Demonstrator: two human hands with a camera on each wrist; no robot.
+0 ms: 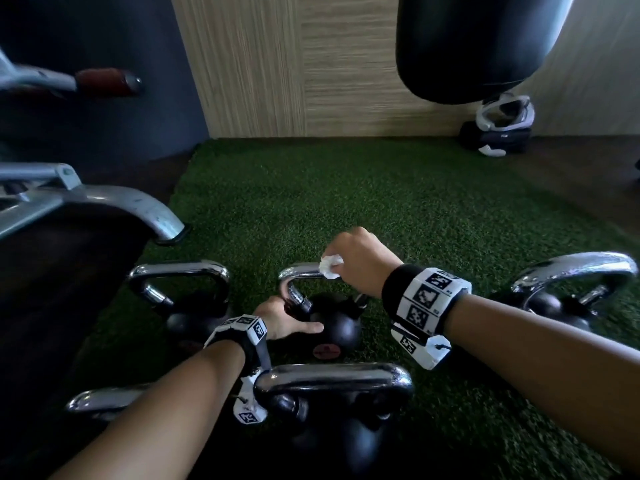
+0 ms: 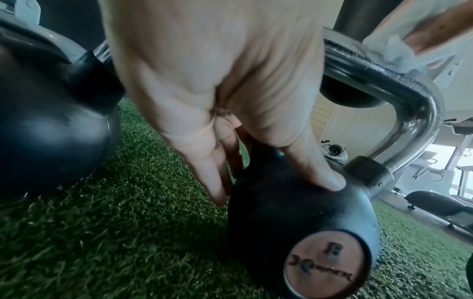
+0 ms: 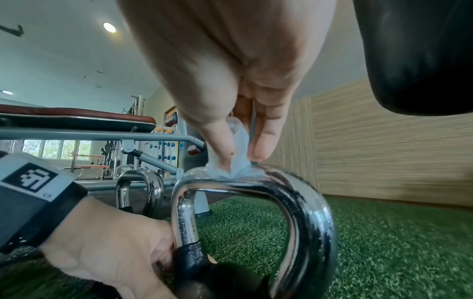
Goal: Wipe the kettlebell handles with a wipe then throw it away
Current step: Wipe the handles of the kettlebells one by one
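On green turf at the centre of the head view, I pin the black kettlebell (image 1: pixel 334 329) with my left hand (image 1: pixel 282 320), fingers spread flat against its ball, nothing clasped, so it cannot rock. At one o'clock from it, my right hand (image 1: pixel 358 263) pinches a crumpled white wipe (image 1: pixel 330 266) onto the top bar of its chrome handle (image 1: pixel 299 277), which looks beaded with moisture. Four more kettlebells stand around it.
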